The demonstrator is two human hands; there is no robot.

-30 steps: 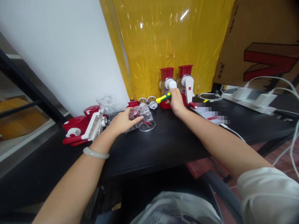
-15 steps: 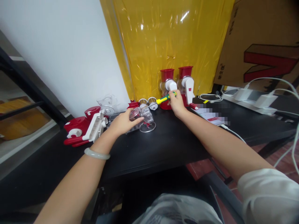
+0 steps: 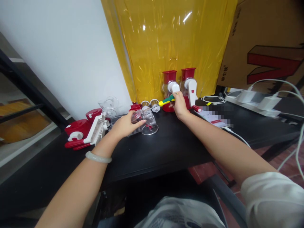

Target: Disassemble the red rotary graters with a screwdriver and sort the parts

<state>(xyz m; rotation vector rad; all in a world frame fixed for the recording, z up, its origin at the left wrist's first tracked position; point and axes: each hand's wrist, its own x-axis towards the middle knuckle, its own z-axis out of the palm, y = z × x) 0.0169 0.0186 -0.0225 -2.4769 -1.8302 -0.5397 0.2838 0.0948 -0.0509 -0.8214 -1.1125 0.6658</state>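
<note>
My left hand (image 3: 124,125) is closed over a clear plastic housing (image 3: 145,121) that lies on its side on the black table (image 3: 166,145). My right hand (image 3: 180,104) grips a yellow and green screwdriver (image 3: 166,101), its tip pointing left toward two small metal drums (image 3: 150,103). Right behind that hand stand two red and white hand-crank grinders (image 3: 181,84), upright against a yellow plastic sheet (image 3: 171,41).
Red and white grinder parts (image 3: 83,129) and a clear cup (image 3: 109,104) lie at the table's left. A booklet (image 3: 213,117), white chargers (image 3: 258,101) and cables sit on the right. A cardboard box (image 3: 268,47) stands behind them. A dark shelf frame (image 3: 28,91) is at the left.
The right hand has shifted the screwdriver slightly up and back near the grinders. The left hand stays on the clear housing.
</note>
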